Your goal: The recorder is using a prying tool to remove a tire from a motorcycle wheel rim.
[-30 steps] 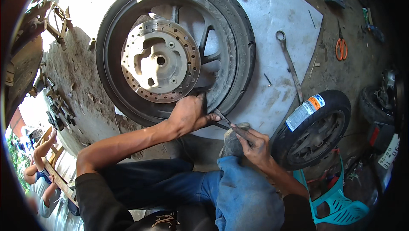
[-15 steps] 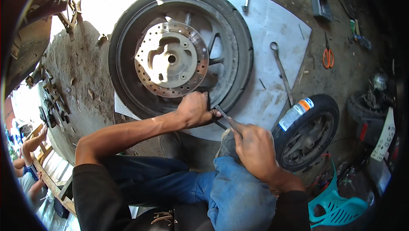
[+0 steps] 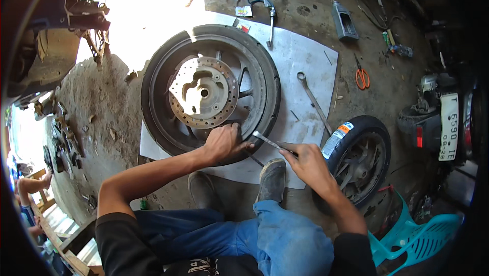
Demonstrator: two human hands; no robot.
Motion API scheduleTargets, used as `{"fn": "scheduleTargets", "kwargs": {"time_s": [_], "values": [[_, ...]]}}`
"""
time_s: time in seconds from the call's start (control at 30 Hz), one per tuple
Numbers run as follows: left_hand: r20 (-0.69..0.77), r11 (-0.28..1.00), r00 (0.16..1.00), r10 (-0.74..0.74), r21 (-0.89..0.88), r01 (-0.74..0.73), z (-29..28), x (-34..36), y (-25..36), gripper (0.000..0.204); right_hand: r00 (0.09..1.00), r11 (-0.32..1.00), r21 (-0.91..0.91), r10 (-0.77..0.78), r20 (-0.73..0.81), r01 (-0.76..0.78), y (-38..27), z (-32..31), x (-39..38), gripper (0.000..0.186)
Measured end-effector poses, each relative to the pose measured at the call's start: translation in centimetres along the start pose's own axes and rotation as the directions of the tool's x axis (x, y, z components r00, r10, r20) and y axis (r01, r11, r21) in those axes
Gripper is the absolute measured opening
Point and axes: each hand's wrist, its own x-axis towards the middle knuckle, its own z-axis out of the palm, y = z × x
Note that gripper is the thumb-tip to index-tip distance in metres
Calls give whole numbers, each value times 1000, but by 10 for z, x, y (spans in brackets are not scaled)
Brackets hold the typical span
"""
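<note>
A motorcycle wheel (image 3: 244, 93) with a black tyre (image 3: 273, 85) lies flat in front of me, its drilled brake disc (image 3: 178, 107) facing up. My left hand (image 3: 223, 141) is closed at the wheel's near edge, over the rim and tyre. A dark tyre lever (image 3: 254, 159) passes under its fingers and sticks out toward my boot. My right hand (image 3: 305, 161) grips a second tyre lever (image 3: 268, 140), whose shiny flat tip is at the tyre's near right edge, close to my left thumb. The right palm hides this lever's other end.
White sheeting (image 3: 305, 62) lies under the wheel, with a ring spanner (image 3: 315, 102) on it. A smaller wheel with a labelled tyre (image 3: 383, 136) leans at the right. Orange-handled scissors (image 3: 362, 77), a grey container (image 3: 345, 21), a turquoise chair (image 3: 423, 243) and a parked motorcycle (image 3: 423, 118) surround the work.
My view has shifted back, so the wheel looks smaller and more floor shows. The right-hand lever's tip has come away from my left thumb, and more of its shaft shows. My left hand stays on the rim.
</note>
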Motion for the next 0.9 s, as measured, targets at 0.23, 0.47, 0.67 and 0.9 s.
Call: {"fn": "scheduleTargets", "kwargs": {"time_s": [0.23, 0.47, 0.67, 0.9], "values": [[-199, 916, 899, 390, 184, -357, -1, 15, -7, 92, 995, 997, 38, 75, -69, -72, 10, 14, -2, 25], [275, 965, 958, 87, -263, -12, -2, 44, -17, 116, 992, 983, 140, 122, -39, -116, 21, 14, 3, 25], [249, 961, 968, -15, -263, 83, 3, 44, -5, 103, 992, 948, 291, 127, 15, -126, 46, 24, 9, 28], [165, 978, 984, -63, -186, 94, 5, 39, 1, 93, 967, 964, 107, 231, 112, -243, -13, -5, 32, 28]]}}
